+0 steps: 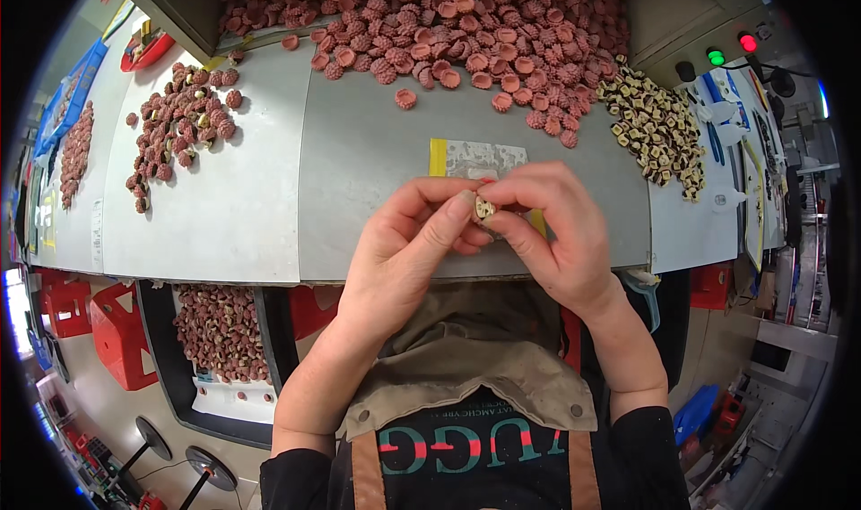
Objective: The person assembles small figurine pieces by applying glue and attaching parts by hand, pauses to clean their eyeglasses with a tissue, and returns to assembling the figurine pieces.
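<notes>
Evidently partway along, the left grip (399, 245) and right grip (560, 232) were clamped on a small cream-faced piece (484, 208); seemingly unused pink bumpy hollow shells (475, 62) lay beyond, cream-and-dark blocks (653, 126) rightward, apparently finished pink-and-cream pieces (184, 120) leftward.

Pink pieces (480, 45) look matt and knobbly, the grey tabletop (359, 160) smooth, the apron (480, 366) creased cloth.

Left hand (408, 236), right hand (560, 227) over the table (359, 151)
Shells (475, 33) are lying at twelve o'clock, blocks (647, 120) at two, clustered pieces (184, 120) at ten; a crate (231, 430) is sitting at eight, seemingly lower.
</notes>
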`<move>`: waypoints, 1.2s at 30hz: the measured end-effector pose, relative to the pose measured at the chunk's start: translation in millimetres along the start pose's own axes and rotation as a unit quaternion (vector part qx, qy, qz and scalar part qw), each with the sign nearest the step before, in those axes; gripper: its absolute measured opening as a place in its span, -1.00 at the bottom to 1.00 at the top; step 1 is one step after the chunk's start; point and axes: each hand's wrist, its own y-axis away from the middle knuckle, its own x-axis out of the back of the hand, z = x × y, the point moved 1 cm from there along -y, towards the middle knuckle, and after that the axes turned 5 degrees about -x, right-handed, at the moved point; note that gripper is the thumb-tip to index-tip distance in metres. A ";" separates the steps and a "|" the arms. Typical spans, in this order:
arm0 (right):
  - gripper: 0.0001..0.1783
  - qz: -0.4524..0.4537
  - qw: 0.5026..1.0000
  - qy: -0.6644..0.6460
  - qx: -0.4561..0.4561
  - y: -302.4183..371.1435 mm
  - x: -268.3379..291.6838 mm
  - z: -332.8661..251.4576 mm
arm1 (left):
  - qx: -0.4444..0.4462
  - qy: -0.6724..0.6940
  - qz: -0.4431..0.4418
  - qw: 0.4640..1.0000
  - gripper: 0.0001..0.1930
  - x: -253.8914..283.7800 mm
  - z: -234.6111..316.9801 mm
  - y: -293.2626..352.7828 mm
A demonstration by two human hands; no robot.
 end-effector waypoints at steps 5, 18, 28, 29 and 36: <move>-0.75 0.047 0.999 -0.010 0.002 9.9 -10.9 5.7 | -0.067 -0.049 0.006 0.997 -0.74 -1.2 -2.9 4.6; -0.58 0.041 0.997 0.023 0.061 27.1 -4.2 27.5 | -0.125 -0.288 -0.021 0.949 -0.38 -25.4 -19.8 5.5; -0.59 0.054 0.990 0.059 0.113 29.1 -4.3 35.7 | -0.196 -0.369 -0.015 0.909 -0.43 -26.5 -35.9 2.9; -0.59 0.058 0.990 0.064 0.114 30.4 -4.2 35.6 | -0.198 -0.371 -0.014 0.907 -0.43 -27.4 -35.4 2.4; -0.61 0.071 0.982 0.173 0.031 35.2 33.5 27.5 | -0.238 -0.533 0.031 0.811 -0.61 1.6 1.7 -0.3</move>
